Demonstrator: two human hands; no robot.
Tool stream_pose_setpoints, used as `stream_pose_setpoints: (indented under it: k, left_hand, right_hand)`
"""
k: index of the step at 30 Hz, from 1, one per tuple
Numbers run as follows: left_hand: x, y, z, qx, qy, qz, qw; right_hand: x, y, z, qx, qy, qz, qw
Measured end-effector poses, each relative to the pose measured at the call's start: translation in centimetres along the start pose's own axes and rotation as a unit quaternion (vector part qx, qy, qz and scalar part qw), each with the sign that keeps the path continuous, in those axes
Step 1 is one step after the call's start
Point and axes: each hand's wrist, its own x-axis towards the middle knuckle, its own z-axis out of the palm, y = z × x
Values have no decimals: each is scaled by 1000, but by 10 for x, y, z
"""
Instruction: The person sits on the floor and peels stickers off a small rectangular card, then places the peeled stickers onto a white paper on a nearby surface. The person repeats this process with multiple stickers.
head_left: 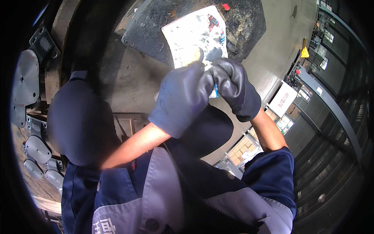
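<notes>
Both my hands wear dark gloves and meet near the middle of the view, fingers curled and closed. My left hand (183, 93) and my right hand (231, 84) touch at the fingertips on the lower edge of a white printed sheet (194, 33). The sheet looks crumpled, with red and blue print near its right side. A pale yellow patch shows on it just above my left fingers. Below the fingers peeks a small blue-and-white piece (214, 92); whether it belongs to the sheet, I cannot tell. What lies inside my fingers is hidden.
Beyond the sheet stands a dark, worn block (249, 23) with a small red piece (226, 7) on it. Grey metal plates with holes (27, 78) line the left side. At the right are a white sign (283, 98), stacked boxes (243, 150) and a yellow object (304, 50).
</notes>
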Motion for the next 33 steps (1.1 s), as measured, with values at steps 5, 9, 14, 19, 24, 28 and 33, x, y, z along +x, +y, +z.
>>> stream_pose_setpoints:
  k: [5, 9, 14, 19, 24, 28, 33]
  left_hand:
    - [-2, 1, 1, -26, -15, -41, 999]
    - [-5, -4, 10, -43, 20, -71, 996]
    - [-7, 6, 11, -107, 19, -169, 980]
    - [-12, 3, 12, -72, -30, -190, 979]
    - [-14, 3, 12, -41, 0, -151, 988]
    - [-16, 5, 11, -23, 4, -109, 994]
    - [-20, 1, 13, -6, -21, -62, 998]
  right_hand:
    - [-1, 2, 2, 25, 2, 8, 1000]
    - [0, 6, 5, -24, 26, -6, 999]
    - [-2, 3, 2, -47, 28, 18, 998]
    - [-8, 4, 0, 53, 41, 123, 990]
    - [-17, 5, 7, -51, 50, 120, 990]
    - [-30, 10, 9, -57, 12, 122, 991]
    - [-41, 23, 13, 35, 54, 167, 984]
